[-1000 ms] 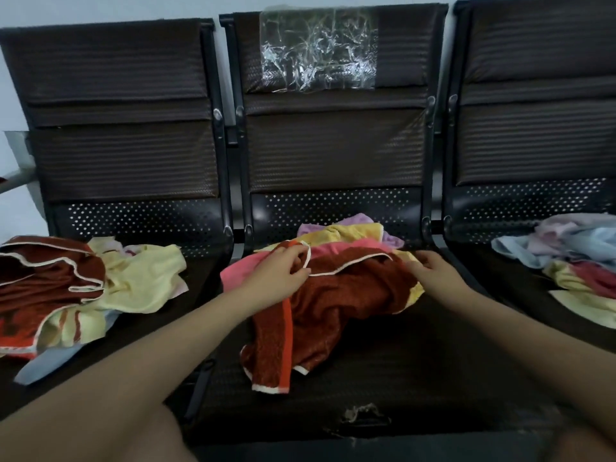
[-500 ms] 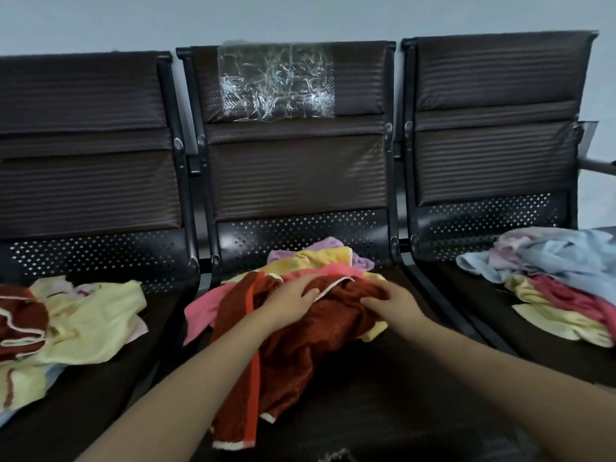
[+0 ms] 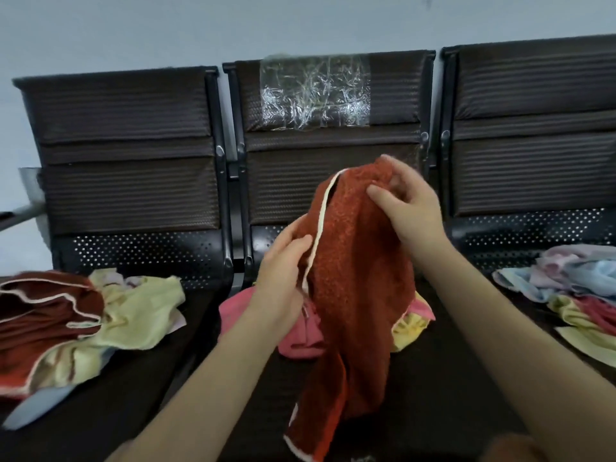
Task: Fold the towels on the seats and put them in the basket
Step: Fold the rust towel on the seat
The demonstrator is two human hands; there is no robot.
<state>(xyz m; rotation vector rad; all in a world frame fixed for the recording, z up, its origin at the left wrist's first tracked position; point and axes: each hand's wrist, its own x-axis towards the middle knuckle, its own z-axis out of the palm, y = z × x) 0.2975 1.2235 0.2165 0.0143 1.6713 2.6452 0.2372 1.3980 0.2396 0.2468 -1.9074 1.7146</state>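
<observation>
A rust-red towel (image 3: 353, 295) with a cream edge hangs lifted above the middle seat (image 3: 433, 395). My right hand (image 3: 410, 208) pinches its top end up by the backrest. My left hand (image 3: 283, 271) grips the cream edge lower down on the left side. Under the towel lie a pink towel (image 3: 240, 311) and a yellow towel (image 3: 408, 331) on the same seat. No basket is in view.
The left seat holds a heap of dark red and pale yellow towels (image 3: 83, 321). A pile of blue, pink and yellow towels (image 3: 580, 295) lies on the right seat. Crumpled clear plastic (image 3: 315, 91) is stuck on the middle backrest. A pale wall stands behind the seats.
Both hands have raised the rust-red towel off the middle pile; it now hangs in the air, the right hand high, the left lower on its edge.
</observation>
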